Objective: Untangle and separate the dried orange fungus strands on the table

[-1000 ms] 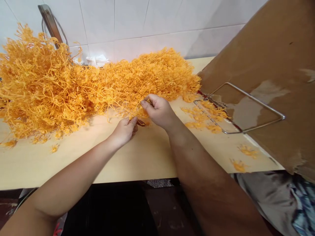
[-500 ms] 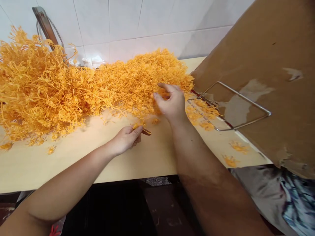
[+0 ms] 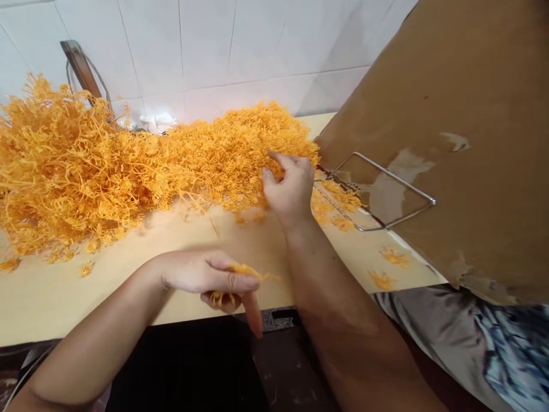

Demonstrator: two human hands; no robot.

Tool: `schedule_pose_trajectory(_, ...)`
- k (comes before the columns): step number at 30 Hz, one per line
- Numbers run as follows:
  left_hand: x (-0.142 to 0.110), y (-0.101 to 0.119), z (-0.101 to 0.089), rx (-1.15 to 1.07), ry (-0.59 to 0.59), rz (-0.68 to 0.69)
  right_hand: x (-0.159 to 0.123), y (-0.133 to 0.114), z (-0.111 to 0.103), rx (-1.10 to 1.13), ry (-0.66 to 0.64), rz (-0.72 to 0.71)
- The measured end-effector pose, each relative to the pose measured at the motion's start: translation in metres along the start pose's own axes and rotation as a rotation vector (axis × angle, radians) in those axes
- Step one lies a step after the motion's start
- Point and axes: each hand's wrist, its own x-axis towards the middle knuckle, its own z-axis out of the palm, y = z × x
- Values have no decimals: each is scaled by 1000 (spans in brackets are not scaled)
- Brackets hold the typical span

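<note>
A long heap of orange, frilly plastic-looking flower pieces (image 3: 128, 166) with thin stems lies along the back of the pale table. My left hand (image 3: 214, 280), near the table's front edge, is closed on a small bunch of orange flower pieces (image 3: 242, 269); strands stick out past the thumb, and one finger points down. At the heap's right part is my right hand (image 3: 291, 186), its thumb and index finger apart against the orange pieces. Nothing shows between those two fingers; its other fingers are partly hidden.
A large brown cardboard sheet (image 3: 472, 114) leans at the right, with a bent metal wire frame (image 3: 394, 174) before it. Loose orange pieces (image 3: 394, 257) lie near the right edge. A metal bar (image 3: 79, 66) stands by the tiled wall (image 3: 206, 46). Patterned cloth (image 3: 510, 349) hangs below.
My left hand has come closer to me and turned, with its orange bunch now over the table's front edge. My right hand stays at the heap. The view has shifted slightly.
</note>
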Motion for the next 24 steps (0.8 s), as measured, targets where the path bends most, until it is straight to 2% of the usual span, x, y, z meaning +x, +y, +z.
schedule_pose_trajectory(1, 0, 4, 3, 6, 6, 17, 1, -2, -2, 11, -22, 14)
schedule_pose_trajectory(2, 1, 7, 4, 5, 60, 46, 1, -3, -3, 26, -51, 32)
schedule_pose_trajectory(4, 11, 11, 1, -27, 270, 119, 1, -7, -4, 54, -98, 66)
schedule_pose_trajectory(7, 37, 16, -17, -135, 585, 190, 0, -9, -2, 42, -51, 52)
schedule_pose_trajectory(10, 63, 15, -42, -225, 773, 224, 0, -10, 0, 93, 17, 46)
schedule_pose_trajectory(12, 77, 9, -57, -282, 820, 245, 0, -13, -2, 279, -85, 112)
schedule_pose_trajectory(15, 89, -6, -71, -339, 828, 254, 0, -19, -5, 534, -502, 220)
schedule_pose_trajectory(17, 91, -15, -77, -368, 815, 272, -1, -23, -7, 589, -703, 230)
schedule_pose_trajectory(19, 91, -21, -80, -406, 793, 314, -2, -25, -7, 645, -739, 237)
schedule_pose_trajectory(24, 87, -27, -85, -437, 720, 371, -3, -24, -5, 853, -589, 434)
